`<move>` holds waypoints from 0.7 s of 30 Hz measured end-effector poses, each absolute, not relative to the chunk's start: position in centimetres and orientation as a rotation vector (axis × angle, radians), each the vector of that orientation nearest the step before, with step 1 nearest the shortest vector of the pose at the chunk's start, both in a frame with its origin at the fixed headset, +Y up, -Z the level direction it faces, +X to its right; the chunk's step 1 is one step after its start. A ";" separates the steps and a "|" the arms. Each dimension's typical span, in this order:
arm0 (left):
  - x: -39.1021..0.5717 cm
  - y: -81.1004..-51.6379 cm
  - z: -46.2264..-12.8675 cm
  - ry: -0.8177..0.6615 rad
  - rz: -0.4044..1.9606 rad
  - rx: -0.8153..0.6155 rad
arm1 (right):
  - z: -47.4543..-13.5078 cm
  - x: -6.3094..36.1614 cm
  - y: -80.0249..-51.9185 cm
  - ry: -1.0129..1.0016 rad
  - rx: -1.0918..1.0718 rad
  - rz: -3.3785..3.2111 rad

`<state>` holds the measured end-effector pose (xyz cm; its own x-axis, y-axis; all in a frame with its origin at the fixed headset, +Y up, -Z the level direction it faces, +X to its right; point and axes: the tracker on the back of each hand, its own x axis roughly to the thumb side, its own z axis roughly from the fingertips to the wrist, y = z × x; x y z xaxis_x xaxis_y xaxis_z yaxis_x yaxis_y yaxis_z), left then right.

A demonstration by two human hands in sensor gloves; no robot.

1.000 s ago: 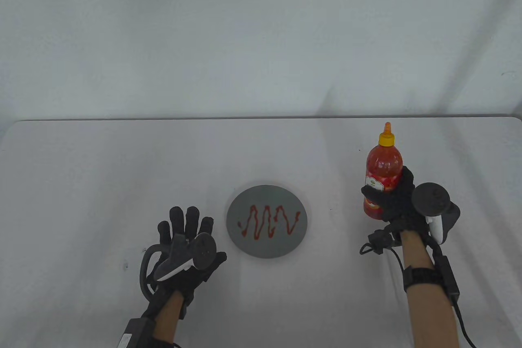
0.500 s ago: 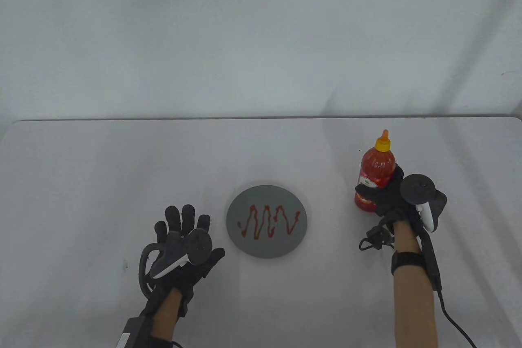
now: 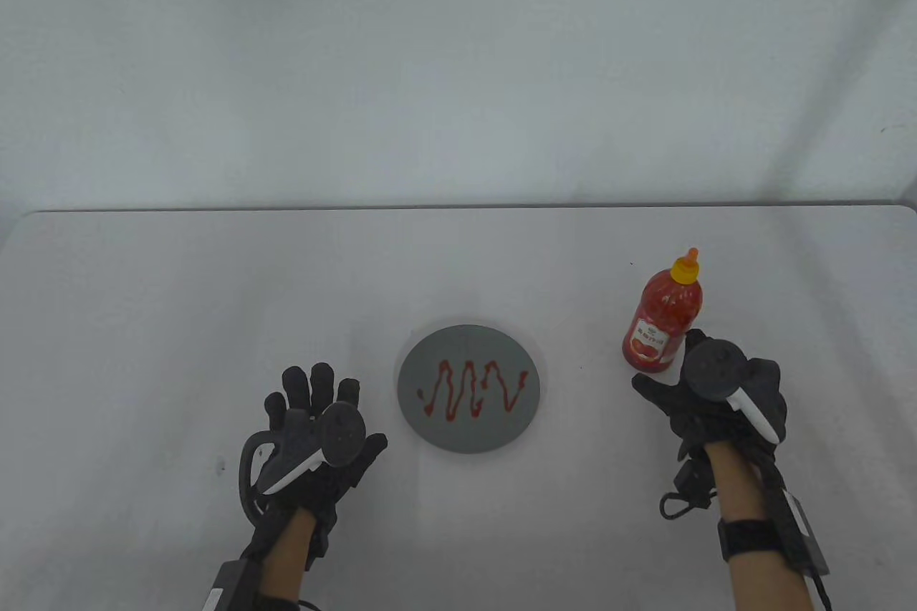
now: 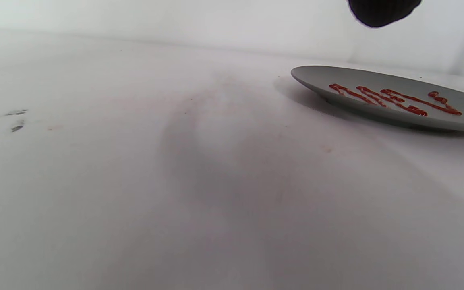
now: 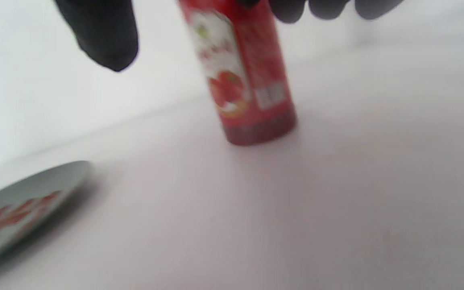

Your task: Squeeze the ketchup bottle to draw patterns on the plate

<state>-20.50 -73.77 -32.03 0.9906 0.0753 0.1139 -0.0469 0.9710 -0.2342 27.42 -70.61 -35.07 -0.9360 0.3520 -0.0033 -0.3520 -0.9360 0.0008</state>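
A red ketchup bottle [image 3: 663,316] with a yellow-orange cap stands upright on the white table at the right; it also shows blurred in the right wrist view [image 5: 244,80]. A grey plate [image 3: 423,360] at the table's middle carries a red zigzag ketchup line [image 3: 476,389]; the plate also shows in the left wrist view [image 4: 316,78] and the right wrist view [image 5: 54,177]. My right hand [image 3: 706,400] is open just in front of the bottle, apart from it. My left hand [image 3: 315,417] lies open and flat on the table left of the plate, holding nothing.
The white table [image 3: 179,296] ends at a back edge against a pale wall. Small dark marks [image 4: 16,121] lie on the table left of my left hand. Cables trail from both wrists.
My right hand set the bottle down on the table, let go of it and drew back toward me. My left hand slid slightly back.
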 end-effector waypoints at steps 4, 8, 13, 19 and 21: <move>-20.6 -73.9 -31.9 -0.120 0.069 -0.234 | -31.0 25.0 -68.7 -0.155 0.221 2.822; -20.6 -73.8 -31.9 -0.115 0.061 -0.227 | -29.1 23.5 -69.1 -0.255 0.306 2.811; -20.5 -73.7 -31.8 -0.115 0.065 -0.206 | -29.4 23.5 -71.8 -0.196 0.312 2.868; -20.3 -73.7 -32.1 -0.125 0.075 -0.204 | -29.8 24.5 -73.5 -0.014 0.275 2.940; -20.2 -73.7 -32.0 -0.127 0.072 -0.200 | -29.9 24.4 -73.8 0.034 0.277 2.957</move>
